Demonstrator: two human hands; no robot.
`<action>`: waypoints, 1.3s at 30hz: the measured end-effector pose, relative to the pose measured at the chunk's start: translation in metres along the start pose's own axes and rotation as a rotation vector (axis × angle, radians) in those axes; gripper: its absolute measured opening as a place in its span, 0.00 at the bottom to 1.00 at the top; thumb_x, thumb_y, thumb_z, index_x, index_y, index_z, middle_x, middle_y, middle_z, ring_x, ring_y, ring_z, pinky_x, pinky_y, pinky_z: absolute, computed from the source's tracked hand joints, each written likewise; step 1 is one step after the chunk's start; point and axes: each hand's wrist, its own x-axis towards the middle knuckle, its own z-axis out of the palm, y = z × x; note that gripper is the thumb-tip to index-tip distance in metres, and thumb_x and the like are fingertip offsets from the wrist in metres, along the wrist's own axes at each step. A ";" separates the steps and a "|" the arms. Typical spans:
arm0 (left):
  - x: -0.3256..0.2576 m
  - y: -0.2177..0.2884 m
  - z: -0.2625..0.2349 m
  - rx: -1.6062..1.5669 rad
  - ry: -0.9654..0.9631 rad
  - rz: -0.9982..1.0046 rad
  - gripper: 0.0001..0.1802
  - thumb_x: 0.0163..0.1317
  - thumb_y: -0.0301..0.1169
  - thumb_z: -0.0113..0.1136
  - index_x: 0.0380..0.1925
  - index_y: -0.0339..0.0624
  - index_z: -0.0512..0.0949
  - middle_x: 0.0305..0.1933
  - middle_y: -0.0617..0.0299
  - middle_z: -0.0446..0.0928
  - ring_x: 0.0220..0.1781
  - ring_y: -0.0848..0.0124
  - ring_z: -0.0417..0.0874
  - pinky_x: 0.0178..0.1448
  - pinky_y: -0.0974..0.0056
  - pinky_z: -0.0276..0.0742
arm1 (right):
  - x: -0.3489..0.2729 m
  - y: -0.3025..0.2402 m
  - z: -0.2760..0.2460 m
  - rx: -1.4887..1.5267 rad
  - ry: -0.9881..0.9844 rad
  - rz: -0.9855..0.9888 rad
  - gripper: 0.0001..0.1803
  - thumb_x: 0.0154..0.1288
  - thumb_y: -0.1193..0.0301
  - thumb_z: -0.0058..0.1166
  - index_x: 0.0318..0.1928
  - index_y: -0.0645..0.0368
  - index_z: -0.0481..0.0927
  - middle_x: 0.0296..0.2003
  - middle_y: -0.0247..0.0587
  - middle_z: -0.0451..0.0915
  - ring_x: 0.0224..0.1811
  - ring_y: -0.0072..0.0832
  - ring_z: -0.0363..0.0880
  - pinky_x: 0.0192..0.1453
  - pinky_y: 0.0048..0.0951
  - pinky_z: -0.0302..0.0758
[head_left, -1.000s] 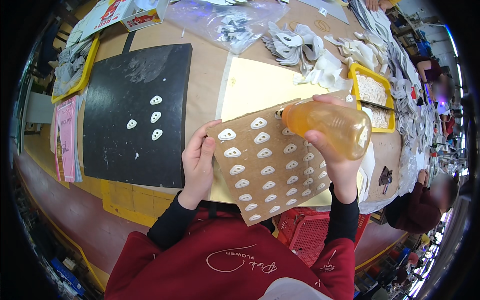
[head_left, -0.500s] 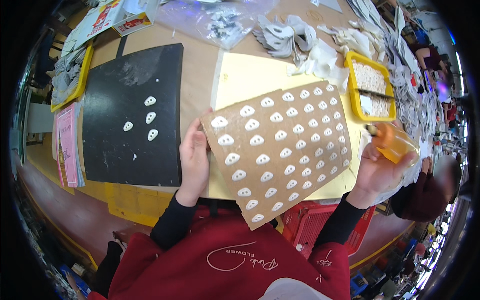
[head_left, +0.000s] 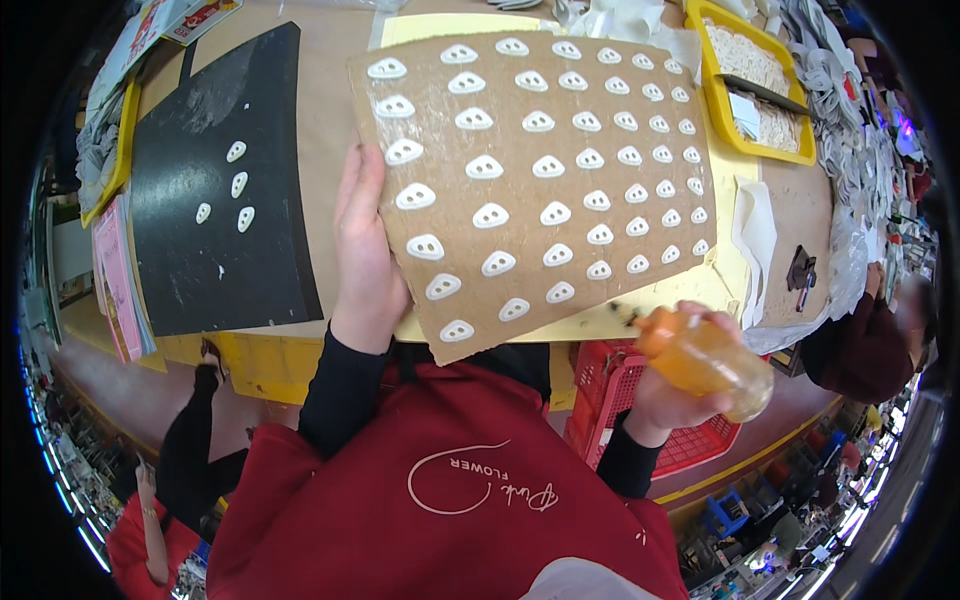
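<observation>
- The cardboard sheet (head_left: 540, 170), dotted with white pieces (head_left: 497, 214), was held at its edge by the left hand (head_left: 365, 250).
- The orange bottle (head_left: 705, 360) was clasped in the right hand (head_left: 675, 395), beside the red crate (head_left: 640, 410).

The cardboard sheet (head_left: 540, 180), studded with white pieces, covers the middle of the bench (head_left: 320, 120) and blocks reach to the yellow sheet beneath it. Bare brown bench surface runs as a narrow lane between the cardboard sheet and the black mat (head_left: 215, 200). The right side is crowded: the yellow tray (head_left: 722, 105) and loose white scraps. The red crate (head_left: 620, 390) sits below the near bench edge.
</observation>
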 end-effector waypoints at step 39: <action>0.003 -0.015 -0.018 -0.156 -0.008 -0.221 0.30 0.73 0.51 0.35 0.64 0.40 0.59 0.61 0.52 0.68 0.62 0.62 0.73 0.62 0.55 0.72 | 0.005 0.017 0.026 -0.233 0.137 -0.003 0.44 0.56 0.35 0.49 0.57 0.63 0.67 0.49 0.57 0.75 0.49 0.42 0.77 0.50 0.37 0.76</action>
